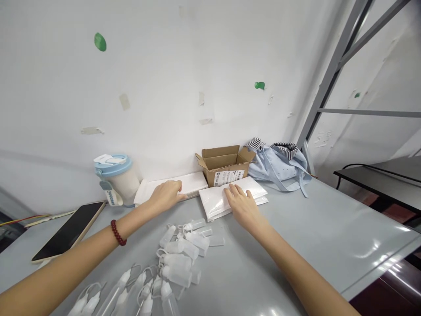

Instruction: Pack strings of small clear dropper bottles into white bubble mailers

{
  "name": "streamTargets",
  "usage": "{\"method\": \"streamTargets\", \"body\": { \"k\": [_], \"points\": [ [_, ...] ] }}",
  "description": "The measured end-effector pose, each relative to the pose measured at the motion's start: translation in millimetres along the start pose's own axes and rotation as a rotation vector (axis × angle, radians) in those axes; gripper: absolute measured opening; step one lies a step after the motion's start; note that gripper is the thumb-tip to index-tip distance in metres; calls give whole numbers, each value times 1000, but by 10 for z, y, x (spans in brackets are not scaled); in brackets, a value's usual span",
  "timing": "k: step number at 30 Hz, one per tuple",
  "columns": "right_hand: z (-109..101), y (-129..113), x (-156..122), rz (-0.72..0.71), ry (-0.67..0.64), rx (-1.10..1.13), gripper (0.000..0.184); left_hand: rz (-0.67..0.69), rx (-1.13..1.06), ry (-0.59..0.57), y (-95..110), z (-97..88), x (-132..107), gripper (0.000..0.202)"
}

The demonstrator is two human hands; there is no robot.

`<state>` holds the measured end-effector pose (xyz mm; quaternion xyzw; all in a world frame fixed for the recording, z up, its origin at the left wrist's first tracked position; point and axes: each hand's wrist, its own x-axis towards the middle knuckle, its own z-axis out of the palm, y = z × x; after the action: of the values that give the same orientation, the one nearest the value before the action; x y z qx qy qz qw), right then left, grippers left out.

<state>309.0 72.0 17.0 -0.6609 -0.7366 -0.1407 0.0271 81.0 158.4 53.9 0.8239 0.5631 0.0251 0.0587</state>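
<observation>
My left hand [166, 195] rests on the edge of a flat white stack of sheets [194, 183] against the wall; its fingers are curled over the stack's front edge. A red bead bracelet sits on that wrist. My right hand [241, 202] lies flat with fingers spread on a second stack of clear white plastic bags [217, 204], just in front of a small open cardboard box [223, 169]. Several small translucent squeeze bottles [179, 259] with caps lie scattered on the grey table [322, 232] between my forearms.
A white and blue lidded cup [116, 177] stands at the wall on the left. A phone [70, 230] lies face up at the far left. A light blue cloth bag [279, 166] sits behind the box. A grey metal frame [332, 70] rises at right.
</observation>
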Motion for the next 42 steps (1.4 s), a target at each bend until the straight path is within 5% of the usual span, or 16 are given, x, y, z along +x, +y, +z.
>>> {"method": "streamTargets", "body": {
  "k": [11, 18, 24, 29, 36, 42],
  "points": [
    [3, -77, 9, -179, 13, 113, 50, 96, 175, -42, -224, -207, 170, 28],
    [10, -121, 11, -152, -16, 152, 66, 99, 123, -118, -288, -225, 207, 26],
    [26, -135, 2, -149, -44, 142, 56, 70, -32, -114, -328, -177, 197, 26],
    [35, -122, 5, -134, -20, 124, 54, 40, -320, -159, -111, -73, 65, 26],
    [65, -99, 24, -152, 13, 96, 48, -70, -814, -403, 379, 236, 17, 28],
    [22, -61, 49, -118, 47, 87, 48, -62, -1141, -366, 599, 257, 109, 30]
  ]
}}
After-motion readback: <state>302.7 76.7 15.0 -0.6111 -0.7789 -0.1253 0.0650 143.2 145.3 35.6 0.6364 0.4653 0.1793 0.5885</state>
